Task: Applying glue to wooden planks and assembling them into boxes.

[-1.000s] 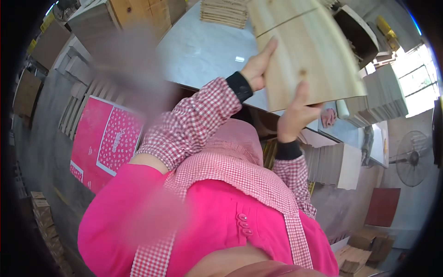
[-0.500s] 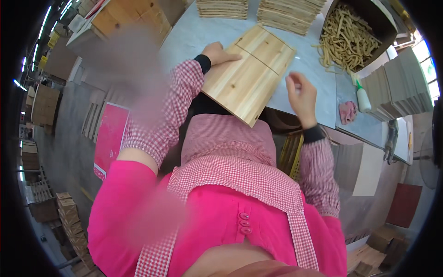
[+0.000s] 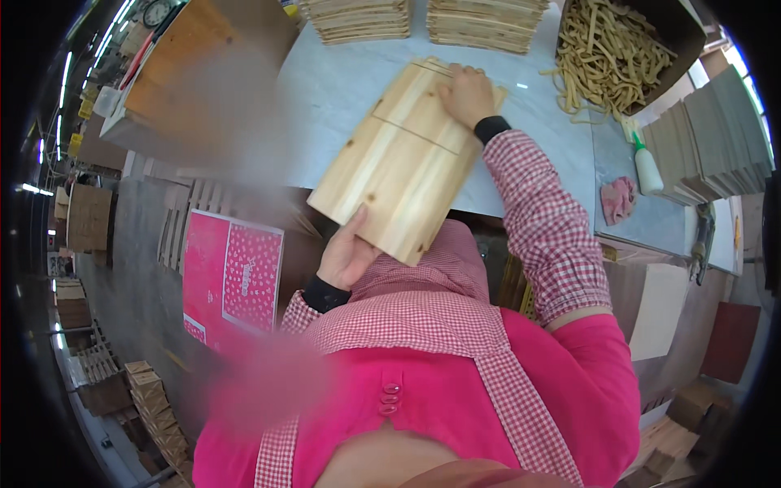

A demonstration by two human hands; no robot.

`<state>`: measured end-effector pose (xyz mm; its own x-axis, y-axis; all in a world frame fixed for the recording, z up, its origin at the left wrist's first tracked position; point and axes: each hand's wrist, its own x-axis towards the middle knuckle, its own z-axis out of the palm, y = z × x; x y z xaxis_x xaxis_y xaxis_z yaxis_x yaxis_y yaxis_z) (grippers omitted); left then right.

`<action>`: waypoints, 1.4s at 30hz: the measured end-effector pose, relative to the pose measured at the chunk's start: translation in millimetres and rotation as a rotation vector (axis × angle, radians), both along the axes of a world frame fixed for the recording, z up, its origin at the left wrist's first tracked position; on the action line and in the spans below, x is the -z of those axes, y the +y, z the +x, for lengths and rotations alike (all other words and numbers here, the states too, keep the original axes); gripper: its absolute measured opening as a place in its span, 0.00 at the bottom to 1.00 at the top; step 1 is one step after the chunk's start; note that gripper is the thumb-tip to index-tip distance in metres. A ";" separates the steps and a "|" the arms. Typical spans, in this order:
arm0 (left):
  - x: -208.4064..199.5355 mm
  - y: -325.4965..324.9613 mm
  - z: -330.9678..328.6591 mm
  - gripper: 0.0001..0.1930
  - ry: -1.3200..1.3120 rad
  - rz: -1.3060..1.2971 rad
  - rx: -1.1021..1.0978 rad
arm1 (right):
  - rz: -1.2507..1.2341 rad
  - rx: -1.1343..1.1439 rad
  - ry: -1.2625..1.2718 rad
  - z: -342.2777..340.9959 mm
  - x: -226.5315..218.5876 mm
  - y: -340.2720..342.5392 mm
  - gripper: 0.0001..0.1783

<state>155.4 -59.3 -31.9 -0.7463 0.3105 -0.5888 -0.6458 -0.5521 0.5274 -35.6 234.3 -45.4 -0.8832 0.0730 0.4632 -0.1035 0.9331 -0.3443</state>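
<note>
Workshop bench, pale grey top (image 3: 342, 89), seen from above. A wooden panel (image 3: 403, 167) of joined boards now lies flat on the bench, its near end overhanging the edge toward the person; a second ago it was raised high and tilted in the air, so the lowering appears complete. Left hand (image 3: 348, 254) grips the near edge, fingers curled under and thumb on top. Right hand (image 3: 465, 93) presses flat on the far end, fingers together. Beyond lie two stacks of boards (image 3: 423, 16); right, a box of wood strips (image 3: 606, 49), a glue bottle (image 3: 648, 167) and a pink rag (image 3: 618, 199).
</note>
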 end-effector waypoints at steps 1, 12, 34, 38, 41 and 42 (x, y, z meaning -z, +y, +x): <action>4.4 3.9 1.5 0.26 0.036 0.047 -0.015 | -0.028 -0.004 0.057 6.9 -6.8 -6.7 0.21; 5.3 -31.9 1.6 0.27 0.011 -0.043 -0.036 | 0.063 0.419 -0.068 95.6 -31.2 205.5 0.20; 4.9 -34.2 -1.2 0.27 0.001 -0.039 -0.039 | -0.495 1.018 -0.093 222.3 32.0 341.6 0.48; -3.0 -26.5 4.0 0.26 -0.037 0.090 -0.079 | -0.999 0.622 0.268 210.3 -17.9 266.1 0.30; 9.6 -28.4 2.5 0.26 -0.071 0.148 -0.110 | -1.154 0.411 0.372 188.3 -43.1 205.5 0.26; 16.4 -30.1 2.9 0.26 -0.071 0.152 -0.120 | -1.214 0.355 0.411 176.9 -48.5 185.0 0.25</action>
<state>158.3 -89.4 -48.3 -0.7419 0.3110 -0.5941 -0.6027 -0.6975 0.3876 141.3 419.3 3.0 -0.5425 0.8232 0.1674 -0.2165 0.0556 -0.9747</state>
